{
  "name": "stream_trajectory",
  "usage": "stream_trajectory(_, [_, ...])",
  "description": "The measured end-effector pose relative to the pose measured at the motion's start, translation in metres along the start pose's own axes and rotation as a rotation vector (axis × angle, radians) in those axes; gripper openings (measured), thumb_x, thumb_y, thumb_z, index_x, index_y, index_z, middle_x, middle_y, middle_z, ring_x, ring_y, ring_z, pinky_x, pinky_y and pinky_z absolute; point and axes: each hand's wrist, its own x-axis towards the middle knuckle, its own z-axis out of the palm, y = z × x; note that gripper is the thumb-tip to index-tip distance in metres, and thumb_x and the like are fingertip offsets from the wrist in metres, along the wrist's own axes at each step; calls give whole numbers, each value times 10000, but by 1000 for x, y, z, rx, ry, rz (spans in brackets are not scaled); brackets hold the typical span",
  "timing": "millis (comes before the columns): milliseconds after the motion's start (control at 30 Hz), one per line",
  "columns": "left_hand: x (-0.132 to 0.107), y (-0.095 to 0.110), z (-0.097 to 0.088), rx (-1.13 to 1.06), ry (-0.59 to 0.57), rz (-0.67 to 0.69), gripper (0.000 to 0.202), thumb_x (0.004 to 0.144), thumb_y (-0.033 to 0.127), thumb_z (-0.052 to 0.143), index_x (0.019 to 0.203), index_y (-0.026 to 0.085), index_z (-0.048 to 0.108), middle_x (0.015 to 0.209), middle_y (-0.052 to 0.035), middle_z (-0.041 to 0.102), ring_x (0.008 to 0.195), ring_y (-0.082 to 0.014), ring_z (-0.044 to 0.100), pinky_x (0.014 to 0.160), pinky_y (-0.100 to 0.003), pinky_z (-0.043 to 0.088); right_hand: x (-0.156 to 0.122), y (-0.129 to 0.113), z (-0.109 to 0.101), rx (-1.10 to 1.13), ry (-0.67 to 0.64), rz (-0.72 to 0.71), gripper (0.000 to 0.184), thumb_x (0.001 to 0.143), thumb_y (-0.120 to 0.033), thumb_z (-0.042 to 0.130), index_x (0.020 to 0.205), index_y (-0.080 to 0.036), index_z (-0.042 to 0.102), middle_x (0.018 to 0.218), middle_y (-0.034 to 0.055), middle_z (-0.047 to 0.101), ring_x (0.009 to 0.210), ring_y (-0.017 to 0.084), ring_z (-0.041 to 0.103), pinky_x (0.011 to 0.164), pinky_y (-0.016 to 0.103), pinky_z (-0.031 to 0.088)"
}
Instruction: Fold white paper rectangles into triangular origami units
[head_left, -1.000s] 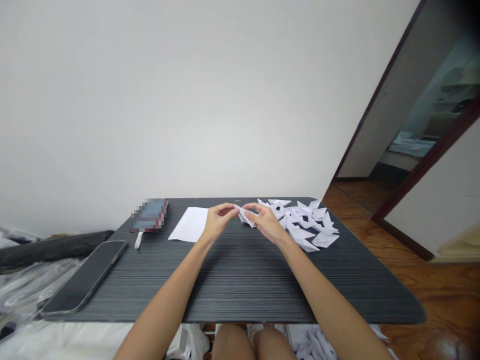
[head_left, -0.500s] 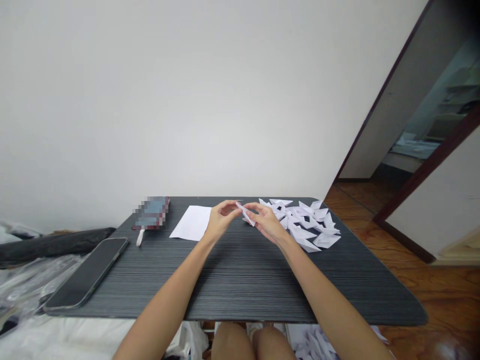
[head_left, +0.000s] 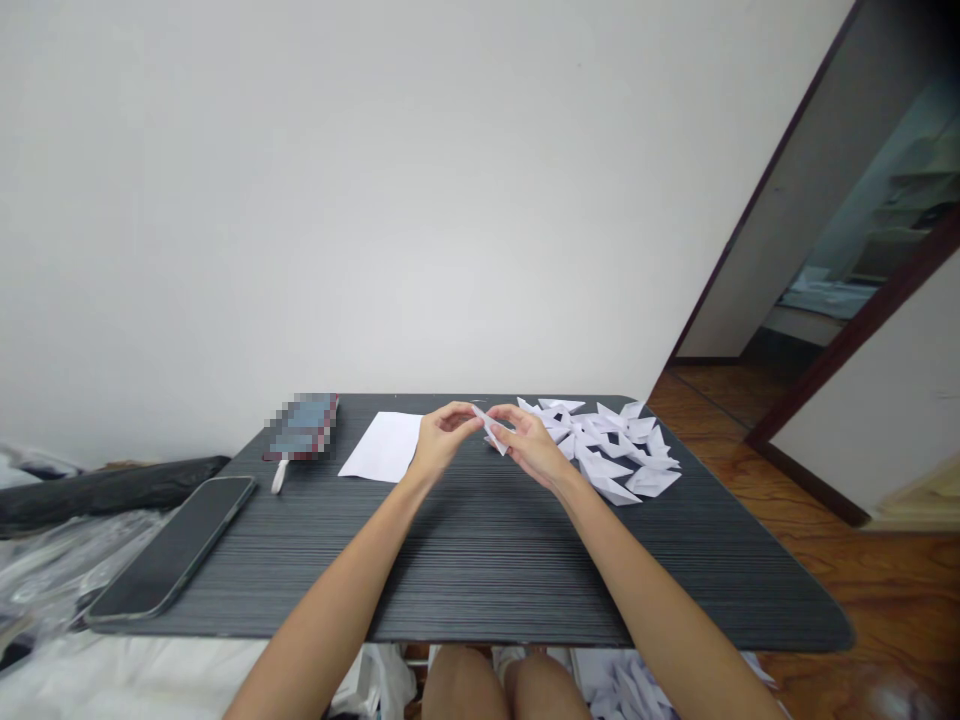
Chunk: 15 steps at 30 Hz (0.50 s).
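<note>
Between my two hands is a small folded piece of white paper (head_left: 490, 430), held above the dark table. My left hand (head_left: 444, 436) pinches its upper left end between thumb and fingers. On the other side, my right hand (head_left: 531, 444) grips it with the thumb pressed on its face. Flat white paper sheets (head_left: 382, 447) lie to the left of my left hand. Just right of my right hand spreads a pile of folded paper boats (head_left: 615, 445). The fingers hide part of the folded paper.
A black-screened phone (head_left: 176, 550) lies at the table's left edge. Behind it is a blurred-out object (head_left: 303, 425) with a white strap. The dark table (head_left: 502, 570) meets a white wall. More folded paper (head_left: 630, 690) sits below the front edge.
The folded paper has tilted slightly between my fingers, and its lower tip has shifted a little left. Both hands stay in nearly the same place.
</note>
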Motion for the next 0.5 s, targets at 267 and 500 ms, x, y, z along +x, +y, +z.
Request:
stream_trajectory(267, [-2, 6, 2, 27, -118, 5, 203, 625, 289, 630, 703, 123, 543, 727, -1, 559, 693, -99, 518, 674, -224, 405, -1, 0, -2, 27, -49, 87, 236, 624, -301, 642, 803, -180, 549, 781, -7, 545, 643, 82, 488, 596, 218, 384])
stream_trajectory(500, [3, 4, -12, 311, -286, -167, 235, 658, 315, 579, 776, 134, 486, 616, 23, 523, 526, -70, 467, 495, -178, 337, 0, 2, -9, -248, -73, 106, 186, 626, -217, 606, 767, -162, 498, 637, -42, 524, 570, 69, 474, 546, 197, 348])
